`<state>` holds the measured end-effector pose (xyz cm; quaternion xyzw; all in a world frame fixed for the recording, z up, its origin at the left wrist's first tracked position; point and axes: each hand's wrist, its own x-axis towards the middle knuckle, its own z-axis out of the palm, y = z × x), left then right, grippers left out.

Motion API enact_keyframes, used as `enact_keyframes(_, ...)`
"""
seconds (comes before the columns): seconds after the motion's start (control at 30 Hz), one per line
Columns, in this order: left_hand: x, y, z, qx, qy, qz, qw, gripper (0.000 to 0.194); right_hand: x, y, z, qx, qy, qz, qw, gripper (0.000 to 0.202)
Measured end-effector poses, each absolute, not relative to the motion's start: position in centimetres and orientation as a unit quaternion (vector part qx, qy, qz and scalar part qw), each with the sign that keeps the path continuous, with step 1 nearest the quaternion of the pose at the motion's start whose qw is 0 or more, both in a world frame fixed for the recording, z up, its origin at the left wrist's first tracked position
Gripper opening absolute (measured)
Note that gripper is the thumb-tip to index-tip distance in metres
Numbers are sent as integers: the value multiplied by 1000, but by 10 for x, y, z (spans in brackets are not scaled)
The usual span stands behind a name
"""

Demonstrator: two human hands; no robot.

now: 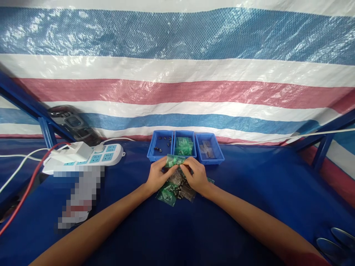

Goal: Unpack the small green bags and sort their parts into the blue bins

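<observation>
Both hands meet at the middle of the blue table, just in front of three blue bins. My left hand (pixel 160 175) pinches the left side of a small green-tinted plastic bag (pixel 174 160). The bag's right side is gripped between the thumb and fingers of my right hand (pixel 196 175). Beneath and between the hands lies a pile of small bags and dark metal parts (pixel 179 186), partly hidden by them. Green bags fill the middle bin (pixel 174 149). A few dark screws sit in the left bin (pixel 149 153), and clear bags with small parts lie in the right bin (pixel 212 162).
On the left, a white power strip (pixel 118 155) holds plugs, with white and red cables (pixel 30 181) running off. Behind it stands a dark device (pixel 74 122). A pair of glasses (pixel 330 245) lies at the lower right. Striped sheeting (pixel 177 90) hangs behind the table.
</observation>
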<state>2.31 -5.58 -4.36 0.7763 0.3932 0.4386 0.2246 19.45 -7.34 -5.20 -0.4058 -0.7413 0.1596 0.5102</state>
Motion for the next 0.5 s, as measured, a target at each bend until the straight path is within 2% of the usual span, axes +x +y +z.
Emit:
enact_keyframes(0.17, 24, -55, -44, 784, 405, 431, 186, 15, 195, -73, -54, -400, -730, 177, 525, 14)
enact_keyframes(0.33, 25, -56, -42, 808, 371, 423, 175, 18, 196, -73, -53, -401, -716, 191, 539, 22)
enact_keyframes(0.5, 23, -58, -44, 751, 403, 492, 179, 12, 195, -72, -52, -397, -729, 181, 527, 14)
